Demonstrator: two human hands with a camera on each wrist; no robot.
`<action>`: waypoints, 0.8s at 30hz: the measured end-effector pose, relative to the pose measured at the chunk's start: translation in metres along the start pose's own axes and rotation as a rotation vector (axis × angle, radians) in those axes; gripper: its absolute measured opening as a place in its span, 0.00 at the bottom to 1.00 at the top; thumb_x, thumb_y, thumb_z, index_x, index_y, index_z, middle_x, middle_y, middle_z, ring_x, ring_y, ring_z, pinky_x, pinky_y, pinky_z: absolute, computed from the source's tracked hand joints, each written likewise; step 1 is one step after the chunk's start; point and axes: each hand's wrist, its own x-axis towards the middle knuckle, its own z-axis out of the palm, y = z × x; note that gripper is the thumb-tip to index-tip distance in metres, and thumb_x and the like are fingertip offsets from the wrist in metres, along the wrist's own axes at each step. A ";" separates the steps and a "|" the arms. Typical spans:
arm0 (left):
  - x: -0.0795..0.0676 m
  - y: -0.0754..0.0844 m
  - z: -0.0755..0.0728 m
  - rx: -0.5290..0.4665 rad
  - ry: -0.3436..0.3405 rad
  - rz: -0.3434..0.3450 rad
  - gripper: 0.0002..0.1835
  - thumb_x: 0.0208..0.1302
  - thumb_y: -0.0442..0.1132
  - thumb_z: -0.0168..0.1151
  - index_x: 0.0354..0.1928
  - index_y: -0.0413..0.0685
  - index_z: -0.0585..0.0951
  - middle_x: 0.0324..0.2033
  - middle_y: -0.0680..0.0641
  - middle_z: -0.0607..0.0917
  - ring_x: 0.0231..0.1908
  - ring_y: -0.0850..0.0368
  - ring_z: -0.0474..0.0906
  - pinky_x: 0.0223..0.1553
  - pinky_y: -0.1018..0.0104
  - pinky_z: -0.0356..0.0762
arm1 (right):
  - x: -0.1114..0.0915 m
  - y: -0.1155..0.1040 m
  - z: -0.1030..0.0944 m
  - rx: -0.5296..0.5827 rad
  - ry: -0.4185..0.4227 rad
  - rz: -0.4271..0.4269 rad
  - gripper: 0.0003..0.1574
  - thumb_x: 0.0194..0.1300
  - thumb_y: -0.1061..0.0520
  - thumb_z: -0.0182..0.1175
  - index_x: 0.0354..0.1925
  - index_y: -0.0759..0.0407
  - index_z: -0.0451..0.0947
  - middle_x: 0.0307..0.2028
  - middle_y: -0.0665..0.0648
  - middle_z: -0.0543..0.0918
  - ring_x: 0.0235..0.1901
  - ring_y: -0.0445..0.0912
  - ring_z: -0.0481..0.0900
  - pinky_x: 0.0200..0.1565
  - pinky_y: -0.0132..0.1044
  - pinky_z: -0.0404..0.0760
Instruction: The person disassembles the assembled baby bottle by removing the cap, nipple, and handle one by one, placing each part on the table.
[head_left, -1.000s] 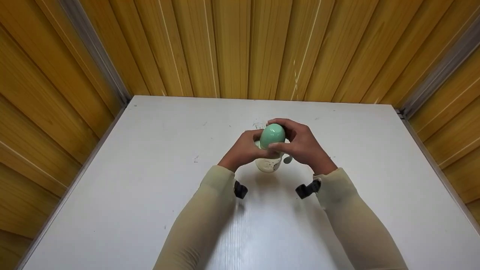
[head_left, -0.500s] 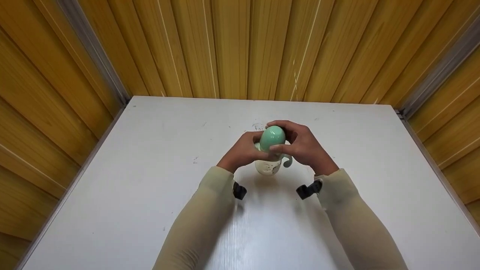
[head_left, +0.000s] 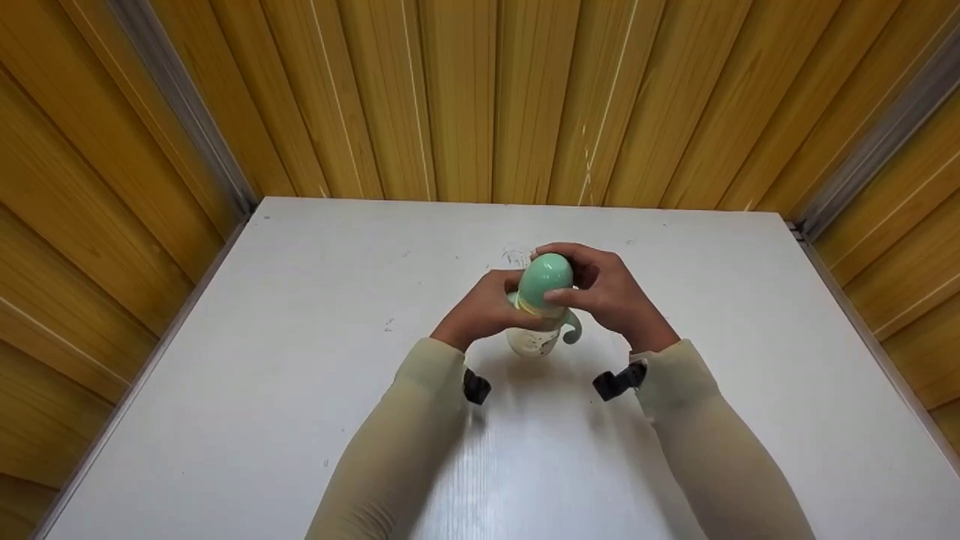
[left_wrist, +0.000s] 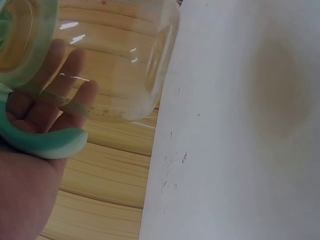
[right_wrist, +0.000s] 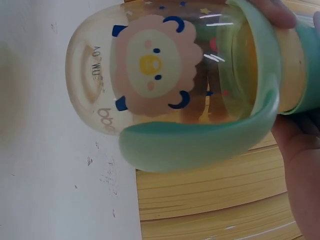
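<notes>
A clear baby bottle [head_left: 531, 343] with a mint-green dome cap [head_left: 546, 276] is held upright, slightly tilted, above the white table. My left hand [head_left: 486, 309] grips the bottle around its upper part; in the left wrist view several fingers show through the clear wall. With thumb and fingers on opposite sides, my right hand [head_left: 609, 291] holds the cap. A curved green handle [head_left: 573, 330] sticks out on the right. The right wrist view shows a printed lamb face [right_wrist: 155, 65] on the bottle and a cream ring [right_wrist: 292, 70] between green collar and cap.
The white table [head_left: 262, 375] spreads around both arms, with small dark scuffs on its surface. Wood-patterned panel walls [head_left: 457, 97] stand behind and on both sides. Each wrist carries a small black camera [head_left: 615, 382].
The bottle's lower part has moved slightly down in the head view, and more of its handle shows. A pale yellow band is now visible below the cap. Both hands keep their hold.
</notes>
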 end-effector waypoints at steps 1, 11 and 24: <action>0.000 0.000 0.001 0.002 -0.001 -0.001 0.23 0.42 0.45 0.73 0.45 0.58 0.80 0.40 0.56 0.83 0.42 0.59 0.76 0.47 0.63 0.74 | 0.000 0.003 -0.001 0.002 0.001 -0.005 0.31 0.51 0.64 0.65 0.55 0.60 0.71 0.50 0.59 0.77 0.46 0.46 0.77 0.49 0.34 0.76; 0.000 0.000 0.002 0.015 0.012 -0.009 0.23 0.42 0.46 0.73 0.45 0.59 0.80 0.40 0.57 0.83 0.42 0.60 0.76 0.47 0.64 0.74 | 0.000 0.013 -0.001 0.008 0.028 -0.020 0.31 0.51 0.61 0.66 0.56 0.55 0.72 0.51 0.57 0.78 0.47 0.48 0.78 0.50 0.34 0.76; -0.004 -0.001 0.001 0.027 0.037 -0.014 0.22 0.41 0.44 0.73 0.44 0.59 0.81 0.38 0.57 0.84 0.40 0.60 0.77 0.46 0.64 0.75 | 0.001 0.011 0.003 0.065 0.079 -0.026 0.33 0.53 0.61 0.65 0.58 0.56 0.71 0.55 0.61 0.76 0.52 0.47 0.76 0.51 0.34 0.75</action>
